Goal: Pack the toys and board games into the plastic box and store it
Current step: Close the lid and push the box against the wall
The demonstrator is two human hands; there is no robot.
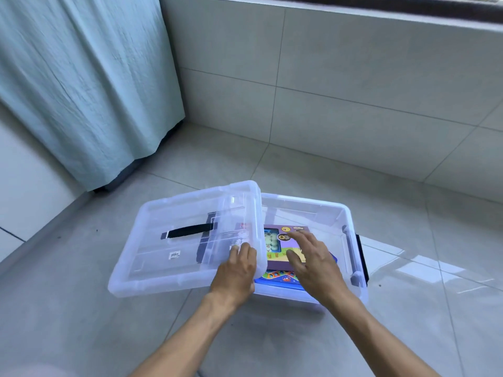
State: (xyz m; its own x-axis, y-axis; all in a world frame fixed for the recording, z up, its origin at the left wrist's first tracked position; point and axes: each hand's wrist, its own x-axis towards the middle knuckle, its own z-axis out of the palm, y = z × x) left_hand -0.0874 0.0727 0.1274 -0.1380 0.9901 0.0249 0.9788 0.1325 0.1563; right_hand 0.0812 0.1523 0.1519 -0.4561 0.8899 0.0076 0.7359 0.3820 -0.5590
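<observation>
A clear plastic box (337,213) stands on the tiled floor. Inside it lies a purple game box (283,240) on top of a blue board game (277,280). The clear lid (168,257) with a black handle (190,230) lies tilted over the box's left part and hangs out to the left. My left hand (236,270) grips the lid's right edge. My right hand (313,259) hovers with fingers spread over the purple game box, holding nothing.
A pale teal curtain (81,85) hangs at the left, down to the floor. A tiled wall (353,91) rises behind the box under a dark window sill. A black latch (362,257) sits on the box's right end.
</observation>
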